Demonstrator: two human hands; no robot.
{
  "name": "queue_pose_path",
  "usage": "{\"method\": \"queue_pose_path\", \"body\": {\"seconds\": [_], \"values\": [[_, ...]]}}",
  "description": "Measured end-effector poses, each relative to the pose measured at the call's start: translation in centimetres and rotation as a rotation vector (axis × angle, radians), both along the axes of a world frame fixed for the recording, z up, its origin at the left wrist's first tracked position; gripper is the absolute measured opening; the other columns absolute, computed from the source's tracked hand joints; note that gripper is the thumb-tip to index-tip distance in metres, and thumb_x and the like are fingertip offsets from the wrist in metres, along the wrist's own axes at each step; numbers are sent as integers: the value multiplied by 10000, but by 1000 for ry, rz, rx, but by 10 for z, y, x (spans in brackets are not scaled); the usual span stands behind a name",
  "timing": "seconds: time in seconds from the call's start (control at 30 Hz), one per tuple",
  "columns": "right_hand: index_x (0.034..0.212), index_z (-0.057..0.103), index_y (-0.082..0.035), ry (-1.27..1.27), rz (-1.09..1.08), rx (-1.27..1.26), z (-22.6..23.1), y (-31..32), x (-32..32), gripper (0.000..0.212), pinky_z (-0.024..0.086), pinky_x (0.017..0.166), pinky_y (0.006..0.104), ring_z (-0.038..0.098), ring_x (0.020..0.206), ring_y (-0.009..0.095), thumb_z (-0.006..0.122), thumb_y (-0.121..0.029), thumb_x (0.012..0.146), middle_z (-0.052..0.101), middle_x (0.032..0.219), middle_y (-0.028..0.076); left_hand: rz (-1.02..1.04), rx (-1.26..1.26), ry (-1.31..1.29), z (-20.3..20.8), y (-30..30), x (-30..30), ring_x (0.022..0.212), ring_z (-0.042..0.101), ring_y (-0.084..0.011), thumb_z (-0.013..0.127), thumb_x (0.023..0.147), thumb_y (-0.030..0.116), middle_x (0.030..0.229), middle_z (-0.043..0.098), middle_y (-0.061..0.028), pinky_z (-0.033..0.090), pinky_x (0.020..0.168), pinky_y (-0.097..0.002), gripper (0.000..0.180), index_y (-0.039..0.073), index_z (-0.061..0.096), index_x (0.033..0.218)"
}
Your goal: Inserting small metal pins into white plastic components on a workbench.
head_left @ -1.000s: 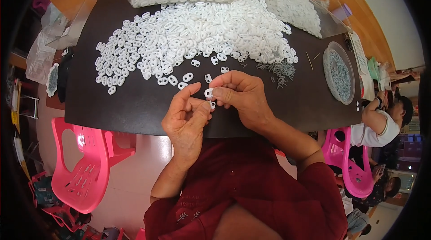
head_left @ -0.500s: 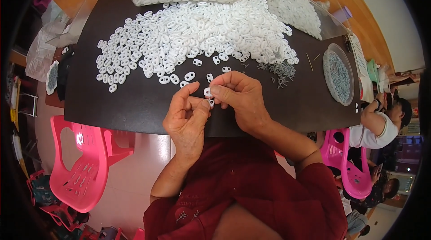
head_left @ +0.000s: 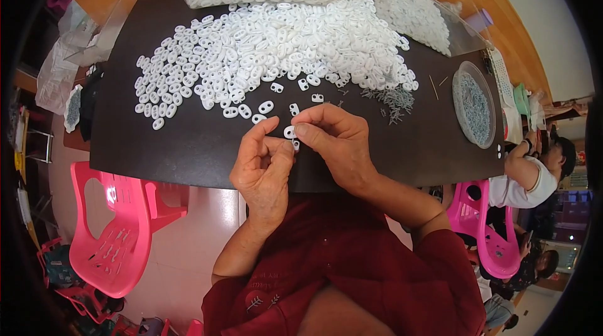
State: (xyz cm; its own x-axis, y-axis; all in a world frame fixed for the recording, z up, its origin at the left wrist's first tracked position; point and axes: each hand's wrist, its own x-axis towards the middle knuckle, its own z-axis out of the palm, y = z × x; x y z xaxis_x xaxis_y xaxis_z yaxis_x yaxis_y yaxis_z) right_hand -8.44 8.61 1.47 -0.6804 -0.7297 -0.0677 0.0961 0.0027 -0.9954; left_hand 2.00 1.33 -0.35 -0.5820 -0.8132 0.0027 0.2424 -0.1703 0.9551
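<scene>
Right grip (head_left: 340, 142) is pinching white holed oval (head_left: 286, 129), left grip (head_left: 259, 169) pinching second white piece (head_left: 298, 148) just below; likely light, stiff, best rim-held.

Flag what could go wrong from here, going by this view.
First, the small white holed pieces are pinched at the tips of the left hand and right hand, so one might slip.

Second, the loose grey pins lie against the heap of white oval pieces; the two could mix.

Third, the round clear plastic tub stands near the edge of the dark tabletop, so a knock might spill it.
</scene>
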Motion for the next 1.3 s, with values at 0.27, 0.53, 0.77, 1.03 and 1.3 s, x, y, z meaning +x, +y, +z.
{"method": "queue_pose_path", "body": {"seconds": [0.27, 0.53, 0.77, 1.03, 1.3], "values": [[883, 631, 21, 105, -48, -9, -1, -1, 5, 75, 446, 606, 202, 527, 693, 39, 604, -27, 832, 610, 752, 2, 50, -29, 29, -1, 0, -2, 631, 533, -74, 589, 851, -19, 739, 591, -29, 439, 556, -183, 282, -47, 561, 1130], [887, 625, 15, 133, 1, 10, -2, 0, 3, 67, 456, 601, 218, 544, 685, 52, 601, -16, 832, 613, 756, 17, 24, 0, 56, -7, 1, 0, 645, 539, -90, 596, 868, 14, 773, 596, -46, 445, 558, -190, 280, -59, 580, 1138], [892, 624, -8, 343, 27, 12, -5, 0, 1, 72, 462, 617, 250, 562, 709, 102, 605, -13, 823, 589, 793, 52, 36, -1, 49, -7, 3, -1, 657, 550, -95, 592, 883, 39, 812, 615, -55, 455, 567, -196, 260, -54, 593, 1126], [946, 614, -36, 463, 180, 30, 5, 4, -6, 183, 437, 575, 241, 507, 644, 103, 662, -24, 769, 518, 759, 35, 13, 4, 31, -4, -1, 2, 674, 562, -103, 592, 877, 25, 893, 648, -98, 459, 555, -209, 228, -58, 610, 1088], [958, 615, -36, 617, 142, -23, 2, 4, -7, 258, 429, 556, 246, 510, 637, 122, 693, -3, 715, 520, 749, 35, -74, 99, 143, -2, -4, 1, 675, 541, -77, 595, 886, 47, 917, 651, -88, 464, 593, -206, 238, -50, 598, 1103]]}}
